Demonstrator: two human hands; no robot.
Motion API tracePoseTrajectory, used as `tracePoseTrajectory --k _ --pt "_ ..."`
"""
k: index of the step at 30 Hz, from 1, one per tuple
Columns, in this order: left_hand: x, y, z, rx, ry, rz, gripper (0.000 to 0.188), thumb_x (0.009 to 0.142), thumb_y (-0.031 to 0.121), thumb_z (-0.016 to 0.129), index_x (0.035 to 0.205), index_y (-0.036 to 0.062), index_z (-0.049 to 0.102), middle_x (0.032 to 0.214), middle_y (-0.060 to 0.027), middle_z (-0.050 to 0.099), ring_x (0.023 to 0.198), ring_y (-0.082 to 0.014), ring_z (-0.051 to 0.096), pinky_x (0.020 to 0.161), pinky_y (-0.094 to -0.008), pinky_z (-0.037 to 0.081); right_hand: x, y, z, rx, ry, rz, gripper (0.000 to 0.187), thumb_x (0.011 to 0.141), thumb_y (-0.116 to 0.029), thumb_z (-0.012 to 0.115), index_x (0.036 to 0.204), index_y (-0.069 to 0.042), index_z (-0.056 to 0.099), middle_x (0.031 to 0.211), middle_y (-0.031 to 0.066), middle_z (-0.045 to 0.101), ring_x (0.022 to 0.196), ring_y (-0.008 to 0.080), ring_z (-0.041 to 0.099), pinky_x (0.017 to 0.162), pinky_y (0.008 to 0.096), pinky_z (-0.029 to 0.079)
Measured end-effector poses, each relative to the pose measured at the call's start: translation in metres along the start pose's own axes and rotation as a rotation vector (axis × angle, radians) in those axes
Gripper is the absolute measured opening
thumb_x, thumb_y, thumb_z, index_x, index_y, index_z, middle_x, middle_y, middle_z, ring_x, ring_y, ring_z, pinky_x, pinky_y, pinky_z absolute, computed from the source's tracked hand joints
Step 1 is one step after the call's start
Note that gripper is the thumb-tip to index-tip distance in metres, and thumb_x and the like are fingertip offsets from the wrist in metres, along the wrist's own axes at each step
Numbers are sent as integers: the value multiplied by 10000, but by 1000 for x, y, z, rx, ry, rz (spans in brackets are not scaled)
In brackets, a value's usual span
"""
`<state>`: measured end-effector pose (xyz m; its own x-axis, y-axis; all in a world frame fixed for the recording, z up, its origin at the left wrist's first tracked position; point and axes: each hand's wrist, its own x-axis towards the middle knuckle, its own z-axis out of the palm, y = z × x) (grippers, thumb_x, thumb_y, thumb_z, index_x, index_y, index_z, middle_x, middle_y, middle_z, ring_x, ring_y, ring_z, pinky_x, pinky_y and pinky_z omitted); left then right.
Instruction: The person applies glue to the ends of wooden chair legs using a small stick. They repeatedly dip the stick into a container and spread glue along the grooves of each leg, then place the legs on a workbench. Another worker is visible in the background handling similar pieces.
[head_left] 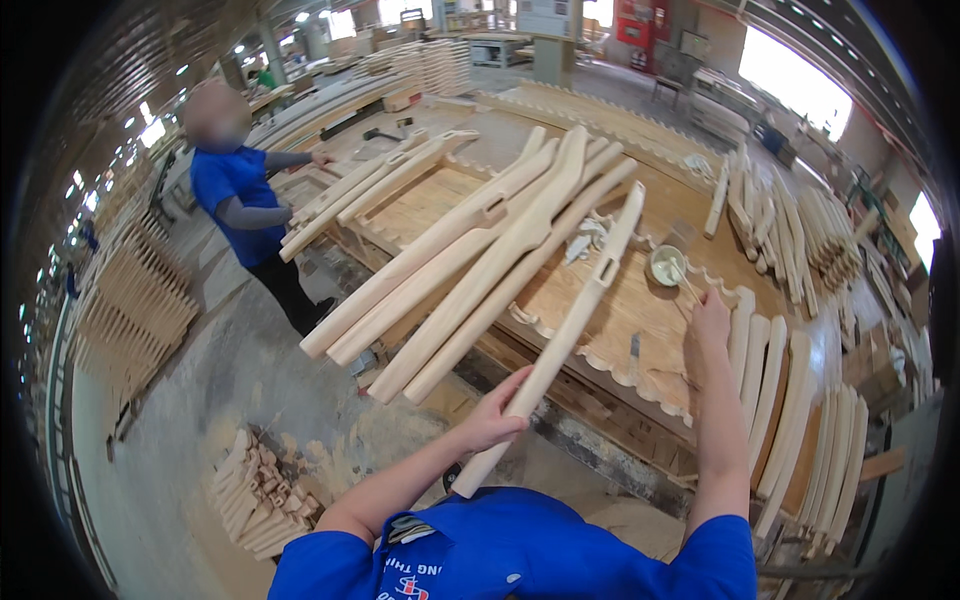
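My left hand (492,418) is closed around the lower part of a long pale wooden chair leg (566,332), which slants up across the bench with a slot near its far end. My right hand (711,320) grips a thin stick (688,287), its far end in a small bowl (663,268) of whitish paste. The stick's tip is hidden in the paste. Left of the held piece, several similar slotted wooden legs (470,290) lie side by side over the bench edge. A flat scraper blade (634,352) rests on the plywood bench top (600,340).
More curved wooden pieces (785,400) line the bench's right side, and others (775,220) are stacked beyond. A co-worker in blue (235,190) stands at the left with a hand on wooden parts. Offcuts (265,495) lie piled on the floor, lower left. Scalloped strips edge the bench.
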<state>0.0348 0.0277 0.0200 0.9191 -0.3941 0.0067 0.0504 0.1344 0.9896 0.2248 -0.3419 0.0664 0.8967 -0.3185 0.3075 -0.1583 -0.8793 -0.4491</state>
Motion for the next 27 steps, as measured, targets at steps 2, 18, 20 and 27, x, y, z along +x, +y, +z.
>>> tracePoseTrajectory --k 2,18,20,27 --pt "1 -7 4 -106 -37 -39 899 738 82 617 1490 116 125 1114 -111 520 760 -117 552 611 -250 484 0 4 3 -4 -6 -49 217 865 -218 514 882 -6 557 892 199 620 883 367 598 740 470 450" --pt "-9 8 19 -182 -45 -388 793 849 155 613 1476 94 130 1004 -116 566 608 -139 559 551 -277 494 11 40 12 224 126 -81 168 813 -156 616 857 -1 569 773 149 626 747 296 594 678 401 463" --pt "-10 7 23 -139 29 -365 778 844 177 619 1468 75 165 974 -113 575 579 -141 555 535 -280 485 13 41 12 258 125 -111 168 829 -153 601 855 11 581 770 153 623 727 285 593 669 397 461" --pt "-18 -4 32 150 166 -248 746 816 208 652 1443 87 267 872 -90 594 559 -134 551 521 -293 467 9 34 18 366 70 -84 177 840 -140 595 847 36 595 762 147 620 697 229 586 648 366 458"
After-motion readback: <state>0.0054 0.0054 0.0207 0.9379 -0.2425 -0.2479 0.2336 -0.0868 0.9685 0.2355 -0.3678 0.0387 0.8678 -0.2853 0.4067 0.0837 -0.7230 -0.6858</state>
